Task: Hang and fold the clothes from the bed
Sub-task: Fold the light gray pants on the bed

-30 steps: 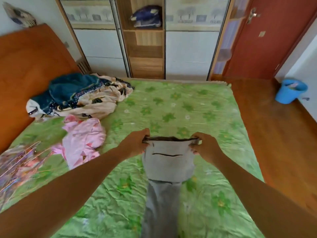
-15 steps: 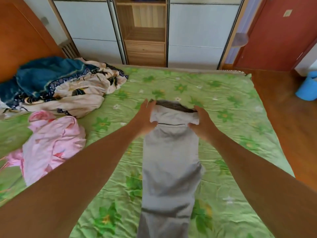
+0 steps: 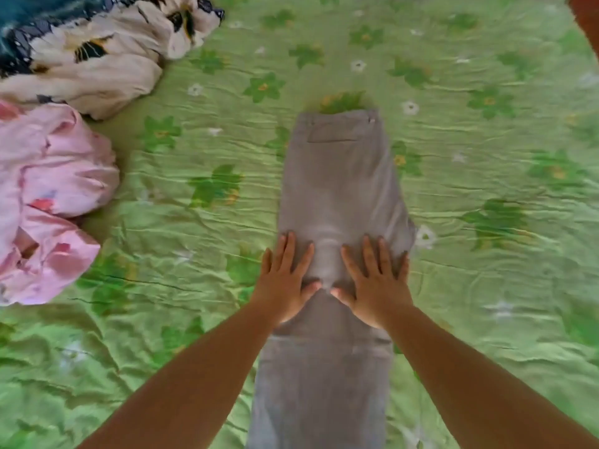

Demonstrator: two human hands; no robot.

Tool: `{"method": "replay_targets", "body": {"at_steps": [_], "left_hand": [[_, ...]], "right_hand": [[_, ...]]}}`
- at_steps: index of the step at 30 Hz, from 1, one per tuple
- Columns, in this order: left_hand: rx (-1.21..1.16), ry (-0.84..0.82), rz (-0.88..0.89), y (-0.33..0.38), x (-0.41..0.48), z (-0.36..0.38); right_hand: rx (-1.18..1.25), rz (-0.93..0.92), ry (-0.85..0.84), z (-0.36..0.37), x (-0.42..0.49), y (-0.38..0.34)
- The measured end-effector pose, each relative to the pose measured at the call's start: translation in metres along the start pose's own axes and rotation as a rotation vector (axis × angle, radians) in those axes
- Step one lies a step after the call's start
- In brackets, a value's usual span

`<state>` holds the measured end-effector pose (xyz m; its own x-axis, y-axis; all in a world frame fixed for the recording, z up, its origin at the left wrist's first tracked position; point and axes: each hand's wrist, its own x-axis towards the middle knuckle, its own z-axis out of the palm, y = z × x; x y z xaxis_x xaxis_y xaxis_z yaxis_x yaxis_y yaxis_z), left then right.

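Grey trousers (image 3: 337,176) lie flat and lengthwise on the green flowered bedspread (image 3: 486,189), folded leg on leg, waistband at the far end. My left hand (image 3: 285,280) and my right hand (image 3: 372,283) press side by side on the middle of the trousers, palms down with fingers straight and spread. A crumpled pink garment (image 3: 48,202) sits at the left edge. Behind it lies a heap of cream, black and teal clothes (image 3: 97,50).
The bedspread is wrinkled all around the trousers. A strip of brown floor (image 3: 586,21) shows at the top right corner, past the bed's edge.
My hands let go of the waistband, which now lies flat on the bed, and slid back toward me to the middle of the trousers. The view tilted down onto the bed.
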<state>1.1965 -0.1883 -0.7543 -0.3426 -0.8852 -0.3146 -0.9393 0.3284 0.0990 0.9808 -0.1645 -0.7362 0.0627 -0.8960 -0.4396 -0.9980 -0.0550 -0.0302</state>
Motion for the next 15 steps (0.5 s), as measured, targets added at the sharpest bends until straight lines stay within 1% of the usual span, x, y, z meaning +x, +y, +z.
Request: {"method": "replay_targets", "body": {"at_steps": [4,6,9,11,13,15], "left_hand": [[-0.016,0.187,0.026,-0.005,0.007,0.034],[-0.016,0.238,0.032,-0.007,0.008,0.042],[0.002,0.202,0.024,-0.006,0.006,0.039],[-0.001,0.152,-0.004,-0.002,-0.004,0.032],[-0.059,0.120,-0.042,0.004,-0.028,0.036],[-0.151,0.143,-0.084,0.012,-0.074,0.050]], "right_hand": [[0.027,0.008,0.116,0.035,0.015,-0.001],[0.025,0.011,0.144,0.043,0.019,-0.001],[0.017,0.011,0.146,0.045,0.017,-0.001],[0.048,0.015,0.195,0.045,0.005,-0.003],[0.142,0.047,0.260,0.056,-0.021,-0.007],[0.261,0.092,0.288,0.077,-0.067,-0.017]]}}
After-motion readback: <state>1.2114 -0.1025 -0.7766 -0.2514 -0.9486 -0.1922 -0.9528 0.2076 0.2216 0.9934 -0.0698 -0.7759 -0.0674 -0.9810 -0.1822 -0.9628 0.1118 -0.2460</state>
